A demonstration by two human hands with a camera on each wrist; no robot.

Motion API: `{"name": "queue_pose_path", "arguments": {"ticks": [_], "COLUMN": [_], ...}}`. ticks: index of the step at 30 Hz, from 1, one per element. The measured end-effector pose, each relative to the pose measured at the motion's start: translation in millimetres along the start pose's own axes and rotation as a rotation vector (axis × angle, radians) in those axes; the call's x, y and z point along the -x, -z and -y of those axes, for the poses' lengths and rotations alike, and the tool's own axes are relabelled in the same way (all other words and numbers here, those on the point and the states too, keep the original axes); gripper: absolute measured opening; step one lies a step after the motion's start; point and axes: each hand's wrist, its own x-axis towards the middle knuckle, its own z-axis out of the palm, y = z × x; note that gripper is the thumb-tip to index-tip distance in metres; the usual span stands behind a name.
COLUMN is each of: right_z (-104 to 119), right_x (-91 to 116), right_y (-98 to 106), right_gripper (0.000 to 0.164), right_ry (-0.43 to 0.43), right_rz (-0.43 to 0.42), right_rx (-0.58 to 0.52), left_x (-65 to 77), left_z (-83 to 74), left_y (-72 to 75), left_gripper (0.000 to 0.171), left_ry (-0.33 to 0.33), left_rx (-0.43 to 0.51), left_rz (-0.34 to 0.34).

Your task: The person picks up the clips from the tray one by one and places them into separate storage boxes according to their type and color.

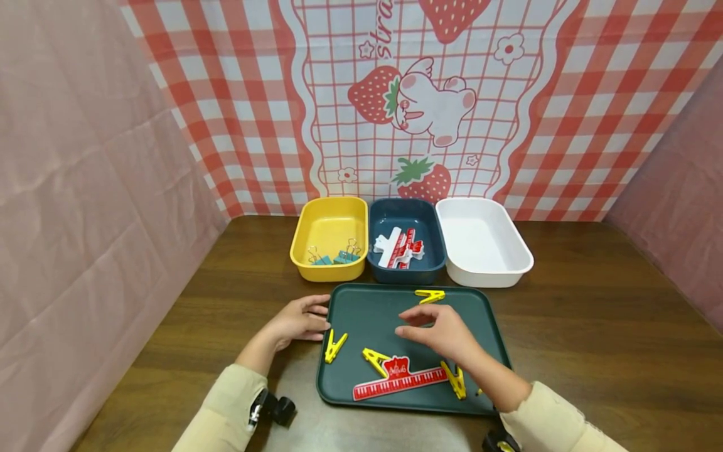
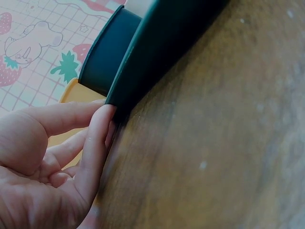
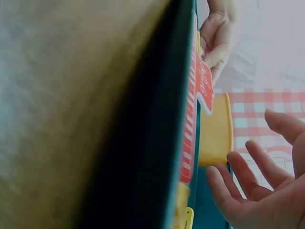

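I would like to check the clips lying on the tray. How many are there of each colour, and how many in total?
Yellow clips: 4 in clear view
Red-and-white clip: 1
Total: 5

A further yellow tip is too hidden to identify, so I left it out.

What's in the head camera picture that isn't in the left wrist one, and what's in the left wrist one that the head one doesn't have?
Only the head view: the right hand, the yellow clips and red clip on the tray, and the teal clips in the yellow bin.

Only the left wrist view: the palm side of the left hand and the tray's outer wall beside it.

Both: the left hand, tray, yellow bin, blue bin, table and strawberry cloth.
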Motion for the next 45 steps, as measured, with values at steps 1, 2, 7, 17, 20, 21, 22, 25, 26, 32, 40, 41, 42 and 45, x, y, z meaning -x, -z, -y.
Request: {"name": "queue_pose_path", "arguments": {"ticks": [1, 2, 7, 17, 20, 21, 22, 25, 26, 32, 40, 41, 42, 45], "right_z": [-1.4, -2.6, -7.4, -13.8, -13.6, -13.6, -13.7, -13.9, -14.1, -14.0, -12.7, -12.4, -12.1, -11.3], "right_x": [0.7, 1.6, 4.3, 5.6, 5.3, 5.4, 5.4, 5.9, 6.0, 6.3, 7.2, 7.0, 6.9, 6.3], "right_y": [-0.8, -1.5, -4.2, -3.2, -4.0, -4.2, -4.5, -5.0, -5.2, -5.5, -5.4, -4.9, -4.4, -2.4], "right_gripper": [0.036, 0.036, 0.034, 0.025, 0.019, 0.017, 0.015, 0.013, 0.012, 0.007, 0.01, 0.01, 0.01, 0.011], "right_ry": [-0.004, -0.009, -0.024, 0.182, 0.202, 0.208, 0.213, 0.224, 0.223, 0.139, -0.06, -0.074, -0.085, -0.113], "right_rz": [0.013, 0.026, 0.125, 0.329, 0.331, 0.33, 0.329, 0.327, 0.327, 0.343, 0.348, 0.342, 0.336, 0.318], "right_rx": [-0.004, -0.006, 0.007, 0.138, 0.169, 0.174, 0.179, 0.181, 0.174, 0.072, -0.13, -0.142, -0.152, -0.171], "left_x": [0.1, 0.2, 0.2, 1.2, 1.5, 1.4, 1.3, 1.2, 1.1, 1.0, 0.7, 0.7, 0.8, 0.9], "left_z": [-0.2, -0.6, -1.0, -0.2, -0.7, -0.8, -0.8, -0.4, -0.3, 0.0, 0.0, 0.0, -0.1, -0.4], "left_y": [-0.1, -0.3, -1.1, -2.2, -1.8, -1.7, -1.5, -1.3, -1.3, -1.8, -1.9, -1.9, -1.9, -1.8], "left_gripper": [0.06, 0.06, 0.06, 0.06, 0.06, 0.06, 0.06, 0.06, 0.06, 0.06, 0.059, 0.059, 0.059, 0.059], "left_ry": [0.001, 0.002, 0.001, -0.011, -0.01, -0.01, -0.009, -0.009, -0.009, 0.0, 0.0, -0.002, -0.002, -0.004], "left_rx": [-0.001, -0.002, -0.004, -0.002, -0.007, -0.009, -0.01, -0.009, -0.009, -0.007, -0.006, -0.005, -0.005, -0.003], "left_rz": [-0.002, -0.003, -0.008, -0.014, -0.017, -0.018, -0.019, -0.017, -0.016, -0.022, -0.021, -0.021, -0.021, -0.02]}}
